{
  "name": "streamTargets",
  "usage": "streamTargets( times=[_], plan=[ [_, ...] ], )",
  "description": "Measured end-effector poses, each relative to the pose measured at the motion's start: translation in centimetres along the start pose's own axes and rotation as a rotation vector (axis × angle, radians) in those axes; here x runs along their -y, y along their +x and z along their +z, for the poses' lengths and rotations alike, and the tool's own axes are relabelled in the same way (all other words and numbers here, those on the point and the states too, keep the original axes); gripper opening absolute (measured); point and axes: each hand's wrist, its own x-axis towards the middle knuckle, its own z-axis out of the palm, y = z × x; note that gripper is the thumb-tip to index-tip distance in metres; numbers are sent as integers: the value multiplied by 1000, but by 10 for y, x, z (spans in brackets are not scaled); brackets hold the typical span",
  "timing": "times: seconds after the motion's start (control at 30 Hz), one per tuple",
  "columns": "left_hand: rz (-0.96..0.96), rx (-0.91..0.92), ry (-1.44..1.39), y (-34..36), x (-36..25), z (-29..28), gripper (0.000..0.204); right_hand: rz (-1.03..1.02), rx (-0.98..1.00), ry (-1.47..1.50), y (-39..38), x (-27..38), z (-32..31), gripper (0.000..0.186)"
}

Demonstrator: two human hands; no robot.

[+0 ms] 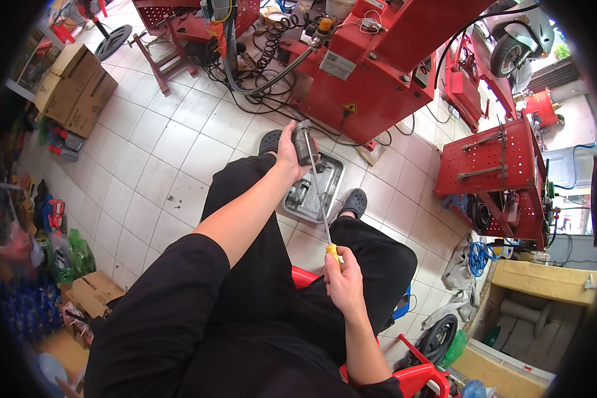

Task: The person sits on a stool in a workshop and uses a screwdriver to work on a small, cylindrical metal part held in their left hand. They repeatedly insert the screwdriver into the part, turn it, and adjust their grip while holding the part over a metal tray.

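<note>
A dark grey cylindrical metal part (303, 143) is held up in front of my knees, with the fingers of my left hand (287, 152) wrapped round it. My right hand (344, 282) grips the yellow handle of a long screwdriver (321, 200). The thin shaft slants up and away, and its tip end reaches the cylinder's near side; whether it touches or goes inside I cannot tell. Below the cylinder, a silver metal tray (340, 179) with liquid and some metal parts sits on the floor between my feet, partly hidden by my left hand and leg.
A large red machine (371, 86) stands ahead, with cables and hoses (272, 93) trailing across the tiles. Cardboard boxes (76, 89) are at far left. To the right is a perforated red stand (487, 169). A red plastic chair (421, 379) shows at lower right.
</note>
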Motion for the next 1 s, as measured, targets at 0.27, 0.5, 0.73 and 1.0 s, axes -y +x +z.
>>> streamTargets(
  times=[0.27, 0.5, 0.73, 1.0],
  plan=[
    [-18, 41, -26, -1, 2, 1, 47, -2, 1, 46, 0, 6, 5, 25],
    [-27, 26, -64, -5, 1, 3, 48, 9, 32, 139, -2, 8, 7, 24],
    [-58, 30, -125, -2, 1, 4, 46, 1, 16, 126, -3, 5, 6, 24],
    [-68, 25, -116, -5, 0, 6, 45, 65, 103, 292, -3, 12, 0, 24]
  ],
)
